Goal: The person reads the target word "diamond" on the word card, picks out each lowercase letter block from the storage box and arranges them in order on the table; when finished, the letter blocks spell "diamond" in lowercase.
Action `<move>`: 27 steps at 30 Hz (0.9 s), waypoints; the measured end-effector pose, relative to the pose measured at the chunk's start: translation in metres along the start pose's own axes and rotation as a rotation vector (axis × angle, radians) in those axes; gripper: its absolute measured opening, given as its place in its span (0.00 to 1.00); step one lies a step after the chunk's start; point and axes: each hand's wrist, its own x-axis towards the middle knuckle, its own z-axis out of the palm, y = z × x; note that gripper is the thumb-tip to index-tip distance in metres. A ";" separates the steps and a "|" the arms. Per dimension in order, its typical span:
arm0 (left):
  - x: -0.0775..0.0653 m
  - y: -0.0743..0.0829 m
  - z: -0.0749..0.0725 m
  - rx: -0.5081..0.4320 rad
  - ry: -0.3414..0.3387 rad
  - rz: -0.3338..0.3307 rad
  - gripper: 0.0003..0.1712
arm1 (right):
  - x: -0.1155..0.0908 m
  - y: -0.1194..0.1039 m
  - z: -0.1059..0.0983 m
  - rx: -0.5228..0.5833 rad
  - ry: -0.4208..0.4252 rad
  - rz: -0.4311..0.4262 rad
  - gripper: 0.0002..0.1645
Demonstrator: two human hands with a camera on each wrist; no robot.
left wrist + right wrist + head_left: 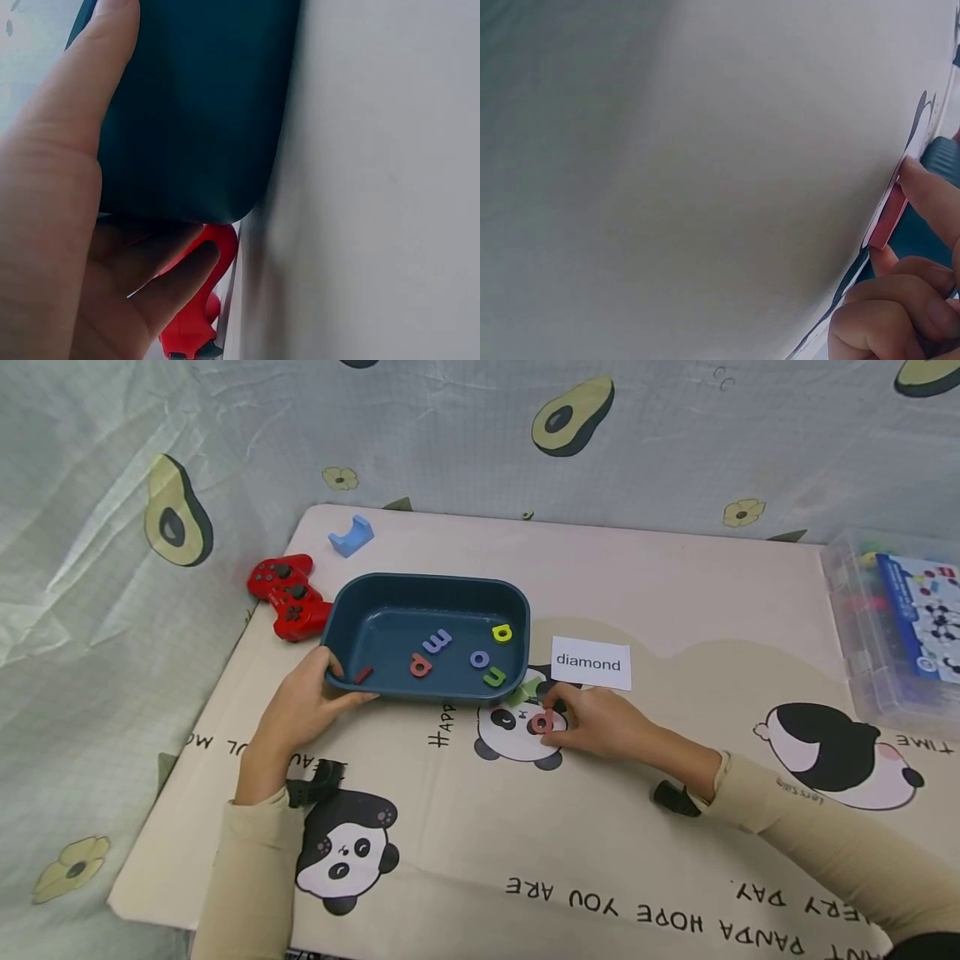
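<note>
At the near left corner of a dark blue tray [427, 696], my left hand [296, 706] holds the rim, its thumb along the front wall. The left wrist view shows that thumb [90, 82] against the tray's outer wall [202, 112]. Inside the tray lie loose plastic letters, among them a purple m [437, 642], a red letter [421, 665], a purple o [479, 659], a green letter [494, 677] and a yellow letter [502, 633]. Just right of the tray, my right hand [600, 720] pinches a red letter d [542, 722] low at the table, between thumb and finger.
A white card reading "diamond" [591, 663] lies beyond my right hand. Light green pieces [525, 692] lie by the tray's near right corner. A red game controller [291, 597] touches or nearly touches the tray's left side; a blue holder [352, 537] stands behind. A clear box [862, 643] is far right.
</note>
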 end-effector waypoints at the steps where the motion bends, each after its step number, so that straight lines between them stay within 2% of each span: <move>1: 0.000 0.000 0.000 -0.002 0.001 0.004 0.27 | 0.000 0.000 0.000 -0.001 0.000 -0.001 0.26; 8: 0.001 -0.003 0.002 -0.020 0.025 0.040 0.27 | -0.001 -0.001 -0.001 0.001 -0.008 0.006 0.27; 13: 0.002 -0.004 0.001 0.019 0.086 0.108 0.25 | 0.000 -0.001 -0.001 -0.004 -0.003 -0.004 0.26; 17: 0.003 -0.006 0.001 0.042 0.095 0.157 0.23 | 0.000 0.000 -0.001 -0.003 -0.003 0.001 0.26; 27: 0.003 -0.006 0.001 0.049 0.094 0.167 0.23 | 0.000 0.000 -0.001 0.010 -0.017 0.012 0.26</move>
